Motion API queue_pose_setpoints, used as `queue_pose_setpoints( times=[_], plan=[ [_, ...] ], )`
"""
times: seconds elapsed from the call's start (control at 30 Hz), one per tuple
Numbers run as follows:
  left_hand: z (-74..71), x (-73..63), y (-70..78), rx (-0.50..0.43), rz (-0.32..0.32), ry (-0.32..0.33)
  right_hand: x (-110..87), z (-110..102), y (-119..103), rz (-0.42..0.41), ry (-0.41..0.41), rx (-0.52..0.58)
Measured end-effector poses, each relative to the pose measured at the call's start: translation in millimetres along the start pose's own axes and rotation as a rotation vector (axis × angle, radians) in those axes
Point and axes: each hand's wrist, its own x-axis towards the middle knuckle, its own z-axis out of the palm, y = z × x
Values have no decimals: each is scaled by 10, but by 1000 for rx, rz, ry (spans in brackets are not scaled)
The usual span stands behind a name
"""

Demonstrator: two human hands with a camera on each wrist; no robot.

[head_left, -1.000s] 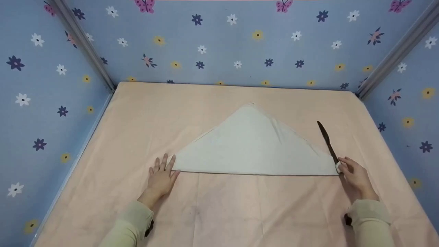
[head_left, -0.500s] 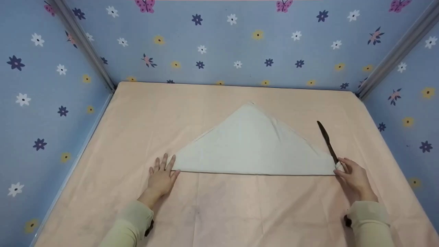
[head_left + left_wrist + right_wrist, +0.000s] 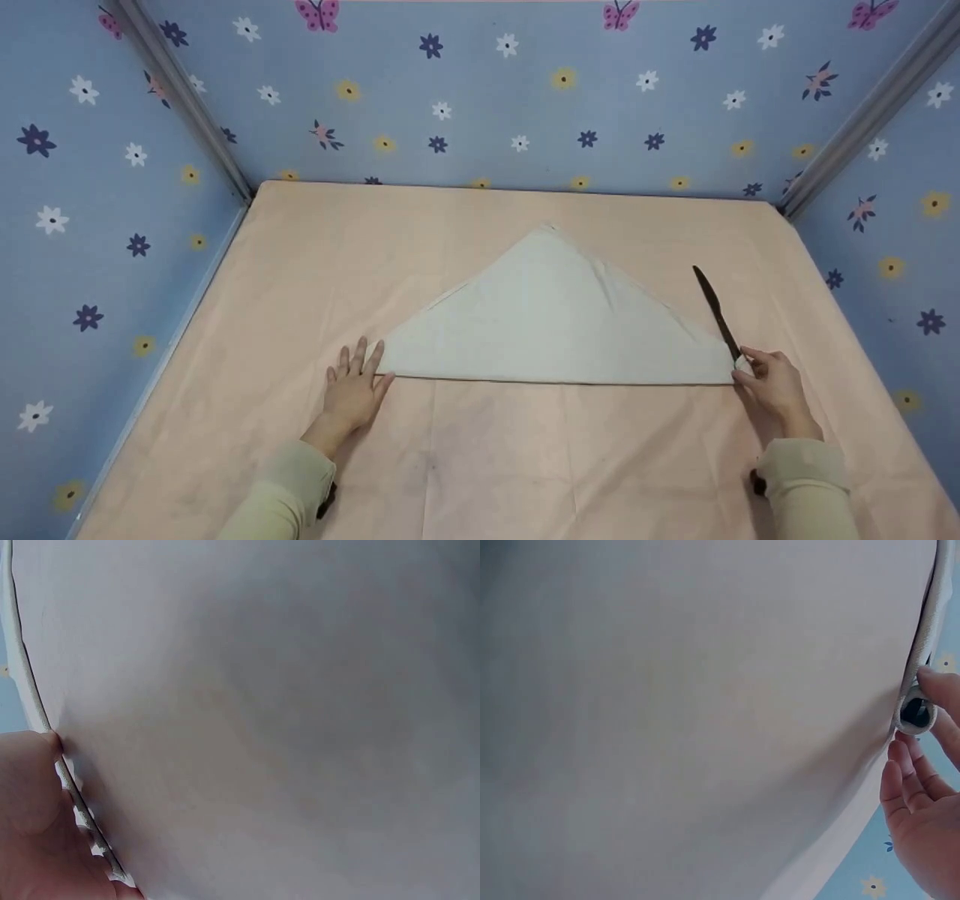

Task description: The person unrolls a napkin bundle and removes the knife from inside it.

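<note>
A white cloth napkin (image 3: 517,322) lies folded in a triangle, its long edge toward me and its point away. My left hand (image 3: 354,391) rests spread on its left corner, fingers straight. At the right corner my right hand (image 3: 776,386) pinches the napkin where it curls round the handle of a dark knife (image 3: 709,295). The blade points away from me, bare, past the napkin's edge. In the right wrist view, thumb and fingers hold the small rolled cloth (image 3: 932,717), with the dark handle end (image 3: 915,712) inside. The left wrist view shows part of the left hand (image 3: 37,817).
A pale peach cloth (image 3: 495,472) covers the table, with a few creases. Blue flowered panels (image 3: 480,90) stand at the back and both sides, joined by grey corner posts (image 3: 870,112).
My right thumb has shifted slightly left onto the napkin's corner, and the hand sits a little closer to it. The left hand, the knife blade and most of the napkin look unmoved.
</note>
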Motion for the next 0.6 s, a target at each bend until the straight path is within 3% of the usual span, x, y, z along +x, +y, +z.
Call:
queue_pose_setpoints(
  times=[0.23,0.6],
  plan=[
    [-5,-5,6,-10,4,8,-7,-13,-6,-48,8,-8],
    [-10,-3,10,-2,-14,-10,-12,-39,-9,-1,-19,23]
  ],
)
